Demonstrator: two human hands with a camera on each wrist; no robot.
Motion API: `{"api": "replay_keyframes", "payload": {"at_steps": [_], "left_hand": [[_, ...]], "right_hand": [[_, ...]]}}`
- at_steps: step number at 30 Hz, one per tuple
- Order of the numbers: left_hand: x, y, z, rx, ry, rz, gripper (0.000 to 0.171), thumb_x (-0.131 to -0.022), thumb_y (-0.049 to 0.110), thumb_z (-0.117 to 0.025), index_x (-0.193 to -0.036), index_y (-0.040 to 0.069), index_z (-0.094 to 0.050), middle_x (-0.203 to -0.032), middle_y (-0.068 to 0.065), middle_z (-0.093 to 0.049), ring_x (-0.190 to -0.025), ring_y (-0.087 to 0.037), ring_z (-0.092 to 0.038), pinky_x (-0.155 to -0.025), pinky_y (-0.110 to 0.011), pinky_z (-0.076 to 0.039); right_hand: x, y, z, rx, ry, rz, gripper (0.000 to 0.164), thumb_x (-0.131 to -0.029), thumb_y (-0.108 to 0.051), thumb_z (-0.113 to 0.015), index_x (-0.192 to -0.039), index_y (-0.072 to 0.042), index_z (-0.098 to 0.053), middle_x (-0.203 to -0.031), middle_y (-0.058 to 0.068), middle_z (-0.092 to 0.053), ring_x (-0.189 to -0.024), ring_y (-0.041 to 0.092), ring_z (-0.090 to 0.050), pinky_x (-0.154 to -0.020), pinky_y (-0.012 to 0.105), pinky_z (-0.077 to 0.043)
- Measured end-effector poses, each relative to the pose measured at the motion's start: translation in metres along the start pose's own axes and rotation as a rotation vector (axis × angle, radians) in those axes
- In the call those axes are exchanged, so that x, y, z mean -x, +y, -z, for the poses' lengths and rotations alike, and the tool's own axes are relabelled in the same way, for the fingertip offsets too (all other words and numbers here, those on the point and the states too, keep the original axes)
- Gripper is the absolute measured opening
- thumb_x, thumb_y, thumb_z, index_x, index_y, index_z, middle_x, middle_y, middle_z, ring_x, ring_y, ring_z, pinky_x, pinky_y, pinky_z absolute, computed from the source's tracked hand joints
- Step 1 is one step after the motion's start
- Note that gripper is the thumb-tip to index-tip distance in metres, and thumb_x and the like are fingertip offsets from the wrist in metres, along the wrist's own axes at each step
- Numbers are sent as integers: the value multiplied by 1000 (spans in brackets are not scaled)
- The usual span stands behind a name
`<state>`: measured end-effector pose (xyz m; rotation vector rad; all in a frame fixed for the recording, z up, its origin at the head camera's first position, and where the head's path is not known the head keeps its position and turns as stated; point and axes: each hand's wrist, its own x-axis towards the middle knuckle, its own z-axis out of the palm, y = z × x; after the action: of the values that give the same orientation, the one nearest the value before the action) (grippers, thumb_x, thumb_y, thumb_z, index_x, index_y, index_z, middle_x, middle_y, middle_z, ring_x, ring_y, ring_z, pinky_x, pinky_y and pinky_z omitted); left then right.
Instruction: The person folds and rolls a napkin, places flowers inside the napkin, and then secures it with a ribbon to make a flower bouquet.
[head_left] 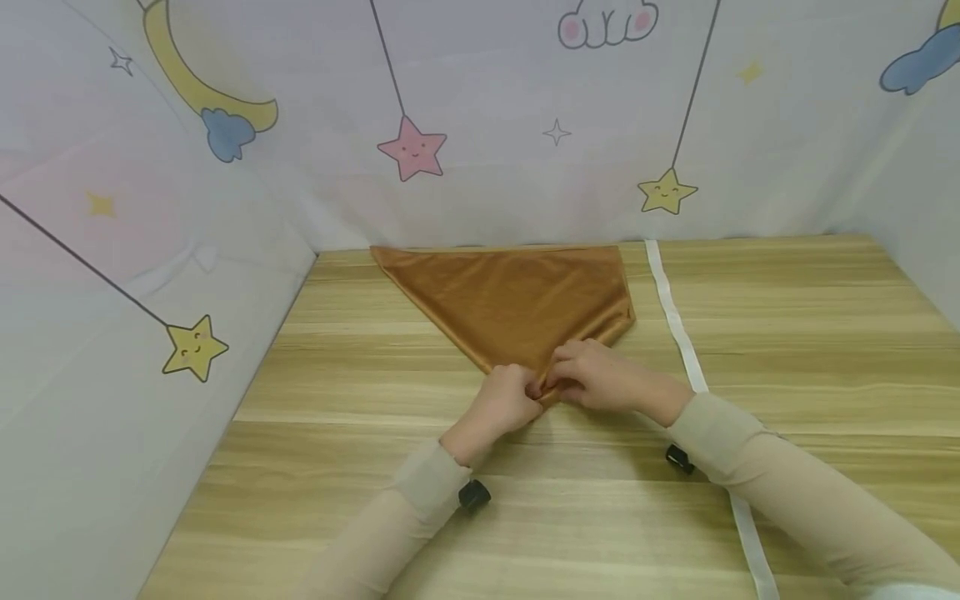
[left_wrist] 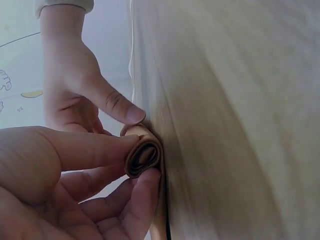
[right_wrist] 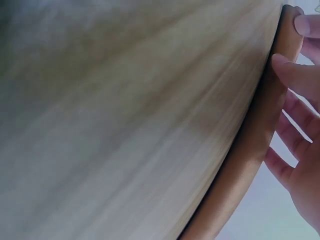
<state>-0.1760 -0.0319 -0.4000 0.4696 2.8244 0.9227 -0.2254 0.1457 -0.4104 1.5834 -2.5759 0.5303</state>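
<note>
Brown cloth point(head_left: 502, 304) on tabletop point(head_left: 337, 467), far edge near backdrop point(head_left: 487, 204), near-right edge rolled. Left hand point(head_left: 510, 398): grip closed, thumb and fingers pinching roll's coiled end, likely so it can't unwind. Right hand point(head_left: 596, 375): grip closed on same roll just beside, probably for tight, even coil. Rest spread out, likely to limit creases. White strip point(head_left: 678, 333) to right, apart from cloth.
</note>
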Motion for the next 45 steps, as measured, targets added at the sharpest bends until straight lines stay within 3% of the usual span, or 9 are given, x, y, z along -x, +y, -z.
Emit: {"api": "replay_keyframes", "payload": {"at_steps": [6, 13, 18, 26, 33, 40, 45], "left_hand": [[1, 0, 1, -90, 13, -46, 51, -81, 28, -65, -43, 15, -33, -44, 9, -22, -41, -6, -23, -42, -18, -21], [3, 0, -3, -119, -36, 20, 40, -65, 8, -66, -47, 17, -31, -46, 9, -21, -43, -6, -23, -40, -18, -20], [1, -3, -2, -82, -20, 19, 35, -61, 6, -71, -48, 13, -39, -46, 9, -27, -45, -6, -27, -41, -18, -22], [-2, -6, 4, -2, -57, 96, 18, -65, 10, -75, -57, 10, -59, -56, 6, -51, -50, -9, -42, -45, -19, -34], [-1, -6, 9, -21, -78, 99, 25, -70, 12, -71, -50, 9, -56, -43, 9, -37, -41, -5, -32, -39, -17, -25], [-1, -6, 9, -17, -67, 74, 26, -59, 12, -77, -49, 11, -53, -44, 10, -34, -43, -5, -30, -40, -18, -24], [-2, -7, 7, -10, -69, 101, 23, -60, 10, -76, -48, 9, -57, -42, 10, -36, -43, -6, -30, -39, -18, -24]], "right_hand": [[-4, -3, -1, 56, -21, 14, 17, -81, -22, -65, -98, -21, -66, -93, -10, -64, -93, 11, -53, -84, 35, -40], [-5, -3, -3, 17, -44, -5, 13, -82, -24, -62, -94, -22, -67, -89, -12, -64, -89, 10, -54, -82, 32, -41], [-4, -2, -3, -50, -24, -14, 13, -82, -19, -64, -94, -21, -67, -88, -11, -64, -87, 9, -55, -80, 30, -43], [-6, -4, -5, -5, -2, 9, 17, -79, -24, -67, -94, -18, -68, -85, -7, -59, -81, 9, -51, -75, 26, -43], [-9, -5, -6, 35, -10, 21, 16, -81, -23, -65, -96, -17, -67, -88, -8, -64, -87, 11, -53, -79, 32, -43], [-11, -5, -6, 44, -32, -37, 11, -81, -22, -64, -92, -20, -66, -87, -9, -62, -87, 11, -52, -77, 32, -42], [-12, -4, -6, 12, -9, -32, 12, -81, -22, -65, -92, -22, -66, -88, -12, -63, -85, 10, -53, -77, 31, -42]]}}
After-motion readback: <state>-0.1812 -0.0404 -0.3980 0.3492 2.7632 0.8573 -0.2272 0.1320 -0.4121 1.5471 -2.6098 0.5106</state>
